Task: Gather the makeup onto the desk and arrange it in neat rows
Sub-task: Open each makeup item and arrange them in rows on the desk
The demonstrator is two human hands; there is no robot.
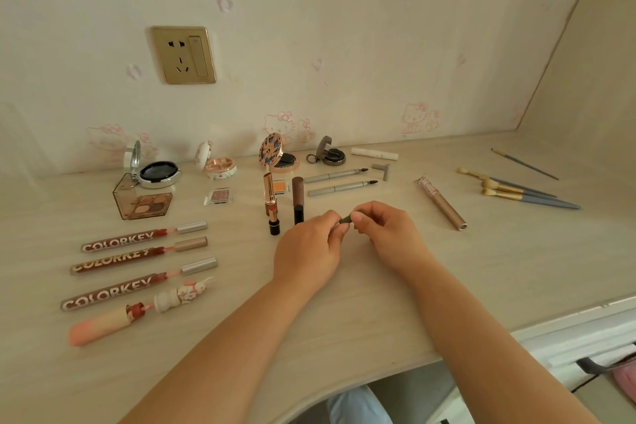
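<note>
Pale wooden desk (395, 286) against a papered wall carrying a gold socket (184, 54). Centre, just above the desk: left hand (309, 248) and right hand (385, 231) meet, fingers of both curled and pinching one small grey-green pencil stub (345, 218) between their tips; most of it is hidden by the fingers. Left side, one row: three lip gloss tubes (137, 256) marked COLORKEY, lying parallel, with a pink rabbit-capped gloss (137, 311) nearest the desk edge. Behind them: clear eyeshadow box (142, 203), lid up, and a small square pan (218, 196). Back row along the wall: open silver compact (158, 173), open pink compact (220, 165), open floral compact (278, 157), open grey compact (330, 153), white stick (374, 153). Middle: gold lipstick (272, 203) and brown lipstick (298, 200), both uncapped, just beside the left hand; two grey brow pencils (340, 182) lying parallel behind the hands. Right: pink glitter tube (442, 203) lying diagonally; further right, a group of blue-handled brushes (523, 191), well apart from the hands.
</note>
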